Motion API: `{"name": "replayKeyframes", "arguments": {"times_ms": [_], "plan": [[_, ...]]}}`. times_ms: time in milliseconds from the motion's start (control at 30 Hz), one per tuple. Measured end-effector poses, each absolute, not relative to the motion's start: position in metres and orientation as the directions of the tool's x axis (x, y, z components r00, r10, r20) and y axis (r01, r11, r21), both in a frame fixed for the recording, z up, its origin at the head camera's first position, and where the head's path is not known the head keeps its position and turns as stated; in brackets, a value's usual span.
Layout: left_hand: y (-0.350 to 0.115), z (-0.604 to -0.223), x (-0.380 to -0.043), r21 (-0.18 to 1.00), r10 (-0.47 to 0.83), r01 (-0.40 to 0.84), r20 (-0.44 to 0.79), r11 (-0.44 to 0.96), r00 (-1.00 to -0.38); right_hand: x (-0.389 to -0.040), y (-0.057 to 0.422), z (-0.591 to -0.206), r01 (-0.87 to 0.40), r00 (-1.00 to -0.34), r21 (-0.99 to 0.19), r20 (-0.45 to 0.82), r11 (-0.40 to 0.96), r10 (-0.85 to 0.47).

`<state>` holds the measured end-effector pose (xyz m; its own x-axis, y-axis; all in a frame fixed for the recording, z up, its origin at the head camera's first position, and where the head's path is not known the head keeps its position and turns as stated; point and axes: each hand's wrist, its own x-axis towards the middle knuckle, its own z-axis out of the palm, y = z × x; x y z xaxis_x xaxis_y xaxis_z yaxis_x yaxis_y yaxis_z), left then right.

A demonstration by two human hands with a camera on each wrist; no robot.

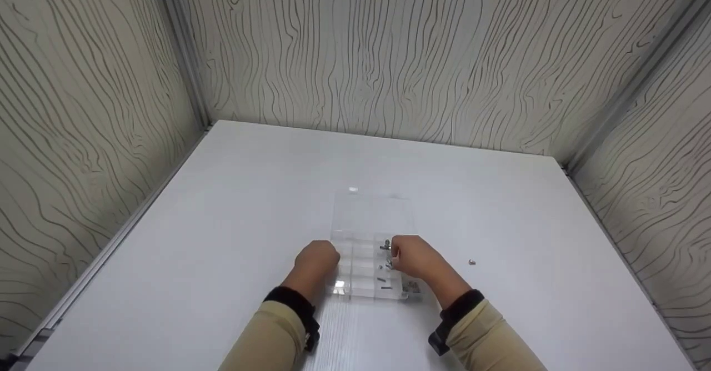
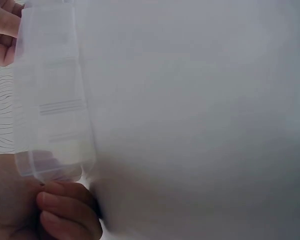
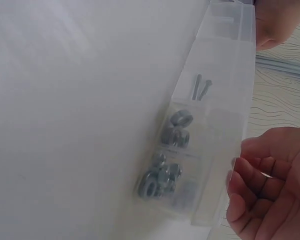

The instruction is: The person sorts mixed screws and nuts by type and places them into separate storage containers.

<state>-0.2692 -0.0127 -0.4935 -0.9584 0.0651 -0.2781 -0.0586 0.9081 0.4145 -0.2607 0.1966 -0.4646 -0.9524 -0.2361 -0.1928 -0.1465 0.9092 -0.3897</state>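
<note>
A clear plastic compartment box (image 1: 364, 285) lies on the white table with its clear lid (image 1: 372, 212) folded back behind it. My left hand (image 1: 318, 260) grips the box's left side; its curled fingers (image 2: 70, 212) show at the box's corner in the left wrist view. Over the right-hand compartments is my right hand (image 1: 414, 257), its fingers loosely bent at the box's edge. Whether they pinch anything is hidden. Metal bolts (image 1: 385, 245) lie beside its fingertips. Through the wall in the right wrist view I see nuts (image 3: 162, 177) and two thin screws (image 3: 197, 87).
A small metal piece (image 1: 471, 262) lies by itself on the white table (image 1: 266, 193), to the right of the box. Wood-grain patterned panels (image 1: 361, 54) stand behind the table and at both sides, with grey metal posts (image 1: 180, 49) in the corners.
</note>
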Motion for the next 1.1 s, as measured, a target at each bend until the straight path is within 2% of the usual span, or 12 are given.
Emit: {"name": "replayKeyframes", "arguments": {"times_ms": [267, 467, 700, 1100], "plan": [[-0.014, -0.492, -0.268, 0.444, 0.066, -0.051, -0.244, 0.895, -0.967, -0.263, 0.213, -0.462, -0.19, -0.955, -0.411, -0.132, 0.892, -0.264], [-0.015, -0.492, -0.27, 0.447, 0.053, -0.064, -0.245, 0.892, -0.968, -0.271, 0.241, -0.457, -0.137, -0.981, -0.306, -0.093, 0.942, -0.172], [-0.018, -0.494, -0.271, 0.439, 0.054, -0.075, -0.273, 0.895, -0.96, -0.276, 0.285, -0.459, -0.003, -0.988, -0.205, -0.15, 0.979, -0.034], [-0.019, -0.492, -0.272, 0.428, 0.055, -0.085, -0.304, 0.9, -0.951, -0.267, 0.323, -0.472, 0.019, -0.977, -0.124, -0.212, 0.992, -0.008]]}}
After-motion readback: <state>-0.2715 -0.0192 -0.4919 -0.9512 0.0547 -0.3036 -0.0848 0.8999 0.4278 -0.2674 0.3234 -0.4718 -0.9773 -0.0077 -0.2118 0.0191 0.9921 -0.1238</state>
